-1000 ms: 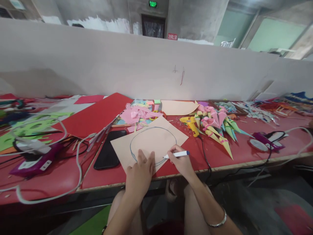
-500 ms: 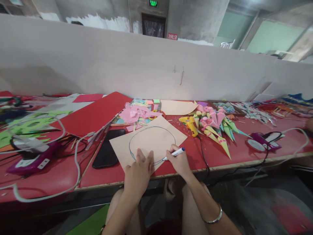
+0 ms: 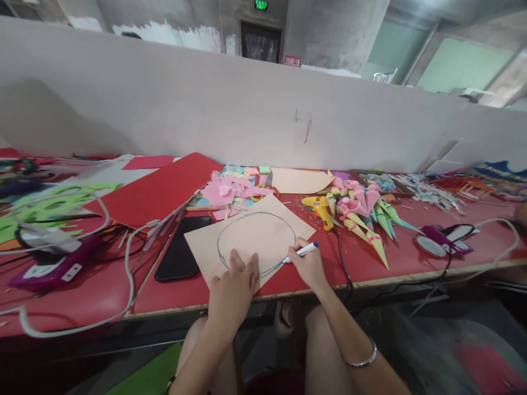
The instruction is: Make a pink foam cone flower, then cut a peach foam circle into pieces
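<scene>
The tan sheet of paper (image 3: 251, 236) lies cornerwise on the red table (image 3: 102, 296), its near corner close to the table's front edge, where a pale wooden strip shows. The left hand (image 3: 233, 291) lies flat on that near corner, fingers spread and pressing the sheet down. The right hand (image 3: 307, 266) is closed around a white marker with a blue cap (image 3: 300, 252), its tip touching the drawn oval line (image 3: 222, 260) at the sheet's right side. A silver bangle (image 3: 362, 359) sits on the right wrist.

Room to move is tight. A black phone (image 3: 181, 249) lies just beside the sheet's left edge, and a heap of pink paper scraps (image 3: 230, 192) touches its far corner. To the right, a strip of bare red table separates the sheet from a yellow glue gun (image 3: 321, 208), whose black cord (image 3: 343, 263) runs toward the front edge near the right hand. Beyond the gun lie pointed paper cones (image 3: 370, 216) in pink, green and yellow.

The paper looks matte and smooth. A large red sheet (image 3: 160, 189) lies flat to the left, near green cut-outs (image 3: 37, 211), a thick white cable (image 3: 127, 263) and a purple device (image 3: 49, 271).

A plain pale partition (image 3: 206, 109) closes off the table's far side; behind it stand rough grey concrete walls, a dark doorway (image 3: 261, 41) and a green exit sign (image 3: 261, 5).
</scene>
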